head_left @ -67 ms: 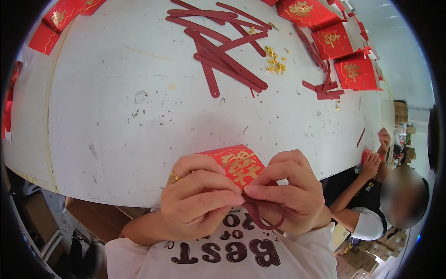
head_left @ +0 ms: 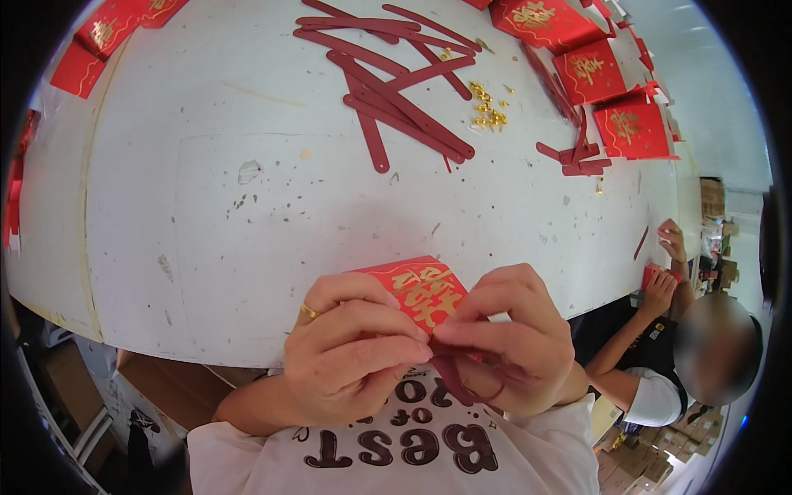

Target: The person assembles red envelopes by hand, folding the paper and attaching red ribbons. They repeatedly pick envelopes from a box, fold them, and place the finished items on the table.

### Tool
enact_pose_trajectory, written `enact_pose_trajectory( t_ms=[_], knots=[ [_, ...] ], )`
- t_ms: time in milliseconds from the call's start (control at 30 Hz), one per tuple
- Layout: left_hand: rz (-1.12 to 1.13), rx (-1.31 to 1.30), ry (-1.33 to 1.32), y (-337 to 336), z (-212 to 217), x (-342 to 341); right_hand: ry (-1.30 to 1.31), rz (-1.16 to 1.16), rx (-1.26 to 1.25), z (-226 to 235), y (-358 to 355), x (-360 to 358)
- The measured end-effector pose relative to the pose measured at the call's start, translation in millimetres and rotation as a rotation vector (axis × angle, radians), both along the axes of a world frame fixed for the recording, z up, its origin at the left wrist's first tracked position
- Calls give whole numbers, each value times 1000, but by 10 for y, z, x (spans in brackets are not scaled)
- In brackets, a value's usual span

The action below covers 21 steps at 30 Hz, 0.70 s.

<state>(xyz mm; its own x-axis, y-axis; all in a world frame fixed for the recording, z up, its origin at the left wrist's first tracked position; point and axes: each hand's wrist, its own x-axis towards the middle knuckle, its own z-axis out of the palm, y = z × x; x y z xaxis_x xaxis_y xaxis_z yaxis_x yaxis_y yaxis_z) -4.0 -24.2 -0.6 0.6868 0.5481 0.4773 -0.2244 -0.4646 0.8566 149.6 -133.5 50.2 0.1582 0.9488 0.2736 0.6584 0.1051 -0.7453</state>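
Close to my chest I hold a small red paper box with a gold emblem on its face. My left hand, with a gold ring, wraps its near left side. My right hand pinches its lower right edge together with a dark red paper strip that loops down between my fingers. Both hands touch each other at the fingertips, just off the near edge of the white table.
A pile of dark red strips and small gold fasteners lie at the far middle. Finished red boxes line the far right, more at the far left. A person works at the right edge.
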Motion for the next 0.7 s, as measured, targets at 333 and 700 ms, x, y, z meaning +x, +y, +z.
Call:
enact_pose_trajectory(
  t_ms=[333,700],
  knots=[
    [26,53,85,-8,35,-20,210,152,-228,23,196,108],
    [70,14,117,-19,18,-49,269,250,-231,-10,234,183]
  ],
)
